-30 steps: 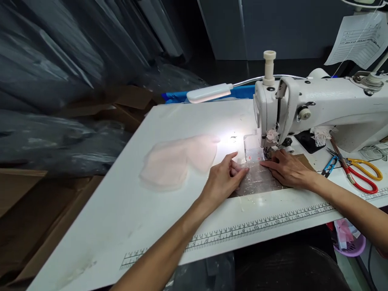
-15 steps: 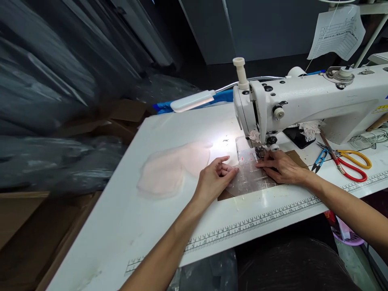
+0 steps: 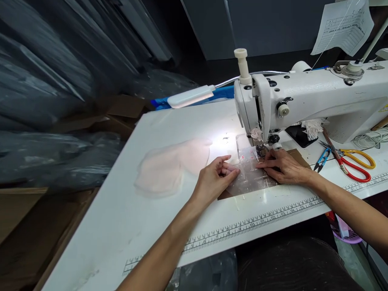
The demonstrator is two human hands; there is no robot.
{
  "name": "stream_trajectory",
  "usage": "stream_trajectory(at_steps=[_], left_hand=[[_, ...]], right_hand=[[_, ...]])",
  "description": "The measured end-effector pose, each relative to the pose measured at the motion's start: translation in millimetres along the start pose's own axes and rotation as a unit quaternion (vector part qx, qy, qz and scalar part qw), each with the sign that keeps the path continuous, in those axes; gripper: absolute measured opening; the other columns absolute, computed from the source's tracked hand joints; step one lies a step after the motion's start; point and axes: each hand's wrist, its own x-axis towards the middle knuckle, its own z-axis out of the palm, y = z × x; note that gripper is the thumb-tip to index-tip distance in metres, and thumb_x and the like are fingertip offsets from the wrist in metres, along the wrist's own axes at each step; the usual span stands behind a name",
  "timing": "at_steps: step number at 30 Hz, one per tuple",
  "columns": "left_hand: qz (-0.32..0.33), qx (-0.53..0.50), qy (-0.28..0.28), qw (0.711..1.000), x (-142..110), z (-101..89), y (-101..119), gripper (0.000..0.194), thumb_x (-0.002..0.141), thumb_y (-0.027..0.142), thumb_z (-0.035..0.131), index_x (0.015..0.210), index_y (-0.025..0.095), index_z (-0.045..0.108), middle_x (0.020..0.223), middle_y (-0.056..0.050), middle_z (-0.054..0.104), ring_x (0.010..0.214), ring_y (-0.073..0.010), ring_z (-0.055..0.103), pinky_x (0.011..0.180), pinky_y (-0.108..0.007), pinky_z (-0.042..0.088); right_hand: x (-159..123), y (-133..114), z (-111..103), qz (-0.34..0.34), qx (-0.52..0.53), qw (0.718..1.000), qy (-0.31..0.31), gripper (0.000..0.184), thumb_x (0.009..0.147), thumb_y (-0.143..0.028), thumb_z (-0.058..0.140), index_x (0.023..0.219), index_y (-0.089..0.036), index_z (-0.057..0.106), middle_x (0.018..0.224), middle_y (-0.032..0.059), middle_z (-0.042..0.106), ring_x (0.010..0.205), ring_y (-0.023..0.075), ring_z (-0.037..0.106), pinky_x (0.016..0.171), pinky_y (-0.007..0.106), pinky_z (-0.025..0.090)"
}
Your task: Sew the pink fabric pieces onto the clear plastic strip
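Observation:
My left hand rests at the left edge of the clear, taped cover on the sewing bed. Its index finger is raised, while the thumb and other fingers come together in a pinch. My right hand is beside the presser foot of a white sewing machine, fingers bent and closed together. Whatever either hand pinches is too thin or hidden to make out. Left of my left hand, a sheer pale pink fabric piece lies flat on the white table.
Right of my right hand lie blue thread snips and scissors with red and yellow handles. A lamp shines from behind. A printed ruler runs along the front edge. Cardboard boxes stand at the left.
The view has shifted slightly, so the machine sits a little farther right. Both hands keep almost the same pose and place on the cover.

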Motion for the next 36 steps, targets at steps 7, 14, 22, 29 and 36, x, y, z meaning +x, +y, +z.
stream_trajectory(at_steps=[7, 14, 22, 29, 36], left_hand=[[0.002, 0.023, 0.000, 1.000, -0.9, -1.1, -0.9, 0.068, 0.061, 0.046, 0.077, 0.119, 0.014, 0.060, 0.074, 0.001, 0.068, 0.059, -0.0133, 0.059, 0.055, -0.028, 0.051], [0.006, 0.029, 0.007, 1.000, 0.1, -3.0, -3.4, 0.068, 0.061, 0.045, 0.078, 0.120, 0.015, 0.061, 0.079, -0.001, 0.070, 0.067, -0.0165, 0.063, 0.059, -0.029, 0.053], [0.019, 0.043, 0.001, 0.999, 0.2, -5.1, -7.2, 0.063, 0.066, 0.043, 0.077, 0.121, 0.015, 0.061, 0.080, -0.002, 0.070, 0.066, -0.0156, 0.064, 0.062, -0.032, 0.056], [0.012, 0.025, -0.002, 1.000, 0.9, -4.9, -6.3, 0.064, 0.064, 0.044, 0.078, 0.119, 0.015, 0.061, 0.078, -0.001, 0.069, 0.062, -0.0139, 0.061, 0.056, -0.029, 0.054], [-0.004, 0.009, -0.003, 1.000, 0.4, -3.5, -0.7, 0.068, 0.061, 0.046, 0.081, 0.118, 0.015, 0.060, 0.076, 0.000, 0.068, 0.058, -0.0131, 0.060, 0.057, -0.030, 0.055]], right_hand=[[0.1, 2.8, 2.2, 0.010, -0.002, 1.000, -0.002, 0.029, 0.095, -0.020, 0.053, 0.117, -0.023, 0.071, 0.103, 0.0099, 0.059, 0.098, 0.0226, 0.054, 0.090, 0.044, 0.048], [1.0, -3.4, -16.2, -0.001, 0.053, 0.997, -0.062, 0.031, 0.092, -0.017, 0.052, 0.114, -0.025, 0.073, 0.109, 0.0085, 0.062, 0.105, 0.0225, 0.055, 0.096, 0.043, 0.047], [0.5, -8.5, -18.8, -0.011, -0.004, 0.995, -0.102, 0.032, 0.089, -0.019, 0.054, 0.113, -0.025, 0.074, 0.110, 0.0103, 0.061, 0.103, 0.0265, 0.052, 0.094, 0.049, 0.044], [0.0, -9.0, -18.6, -0.001, 0.001, 0.995, -0.098, 0.031, 0.088, -0.018, 0.056, 0.112, -0.025, 0.075, 0.112, 0.0096, 0.061, 0.104, 0.0260, 0.052, 0.095, 0.048, 0.044], [0.6, -9.1, -19.7, -0.004, 0.014, 0.995, -0.095, 0.031, 0.087, -0.016, 0.057, 0.110, -0.024, 0.075, 0.112, 0.0088, 0.062, 0.107, 0.0247, 0.053, 0.099, 0.047, 0.043]])
